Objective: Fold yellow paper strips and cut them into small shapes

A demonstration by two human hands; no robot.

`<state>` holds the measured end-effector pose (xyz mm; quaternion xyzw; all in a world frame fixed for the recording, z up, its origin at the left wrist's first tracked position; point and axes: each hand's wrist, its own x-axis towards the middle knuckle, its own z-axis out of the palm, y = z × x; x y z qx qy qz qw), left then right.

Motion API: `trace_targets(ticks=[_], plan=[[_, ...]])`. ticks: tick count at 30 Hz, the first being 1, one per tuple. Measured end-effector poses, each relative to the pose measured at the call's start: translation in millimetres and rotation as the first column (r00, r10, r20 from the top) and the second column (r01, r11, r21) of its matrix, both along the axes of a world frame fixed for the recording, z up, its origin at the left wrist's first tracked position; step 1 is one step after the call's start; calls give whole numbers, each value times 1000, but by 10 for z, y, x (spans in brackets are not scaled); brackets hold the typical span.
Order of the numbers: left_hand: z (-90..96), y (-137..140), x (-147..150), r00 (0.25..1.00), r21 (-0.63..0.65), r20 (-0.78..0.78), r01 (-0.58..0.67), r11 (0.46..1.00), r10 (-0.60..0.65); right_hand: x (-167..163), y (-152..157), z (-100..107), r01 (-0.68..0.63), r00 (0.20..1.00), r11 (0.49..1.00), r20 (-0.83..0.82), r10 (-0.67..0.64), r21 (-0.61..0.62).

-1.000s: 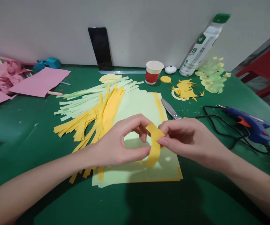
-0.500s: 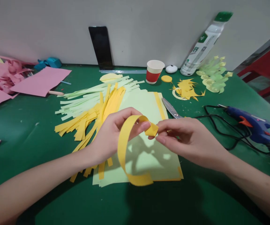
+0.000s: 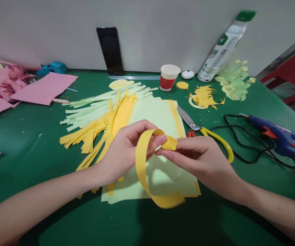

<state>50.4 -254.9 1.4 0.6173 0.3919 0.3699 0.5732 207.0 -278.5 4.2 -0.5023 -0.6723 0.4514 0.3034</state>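
A yellow paper strip (image 3: pixel 142 164) hangs in a wide curl from my fingers, its upper end folded into a small flat knot. My left hand (image 3: pixel 129 150) pinches the strip beside the fold between thumb and fingers. At the folded end, my right hand (image 3: pixel 201 159) is closed, its thumb and fingertips gripping the lower edge. Beneath both hands lies a stack of pale green paper sheets (image 3: pixel 150 116). Cut yellow strips (image 3: pixel 123 114) and light green strips (image 3: pixel 86 114) are heaped on its left side.
Scissors (image 3: pixel 215 135) lie just behind my right hand. A blue glue gun (image 3: pixel 272 131) with a black cord rests on the right. Farther back stand a paper cup (image 3: pixel 168 78), a leaning bottle (image 3: pixel 221 51) and a black phone (image 3: pixel 111 51). Pink paper (image 3: pixel 46 89) lies at left.
Both hands and the strip have shifted slightly right and down. My right fingertips have moved under the folded end, and the strip's loose end has swung right. More of the scissors shows.
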Motion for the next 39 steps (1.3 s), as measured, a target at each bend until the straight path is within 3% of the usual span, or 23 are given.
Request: trace_targets(ticks=[3,6,9,12,15,19,23,27,33,39], plan=[[-5,-1,14,998,90,-38,-39,995,43,8,4,-11,-31,999,997,-42,28,-75],[-64,-14,5,994,248,-64,-73,966,91,18,-33,-39,-231,970,967,-96,221,-104],[-160,-39,-25,988,431,-154,37,902,33,11,-94,-50,-435,895,900,-132,427,-37],[-221,-61,-38,971,494,-235,167,853,-55,-5,-121,-34,-543,838,830,-146,525,-130],[-187,-65,-10,981,378,-192,101,920,-29,-13,-100,-22,-562,825,806,-185,533,-187],[-54,-56,30,992,165,-109,-47,985,65,-18,-52,-47,-506,860,846,-172,480,-168],[11,-55,16,991,80,-102,-76,994,84,-34,-15,-65,-328,942,917,-154,298,-229],[5,-59,5,997,46,-63,-42,998,45,-25,-6,-57,-156,982,981,-129,142,-113],[42,-68,35,1000,-43,-10,-22,999,22,7,-18,-72,-135,989,989,-63,132,-61],[42,-77,43,999,-58,9,-34,998,34,14,-23,-55,-158,982,984,-122,148,-81]])
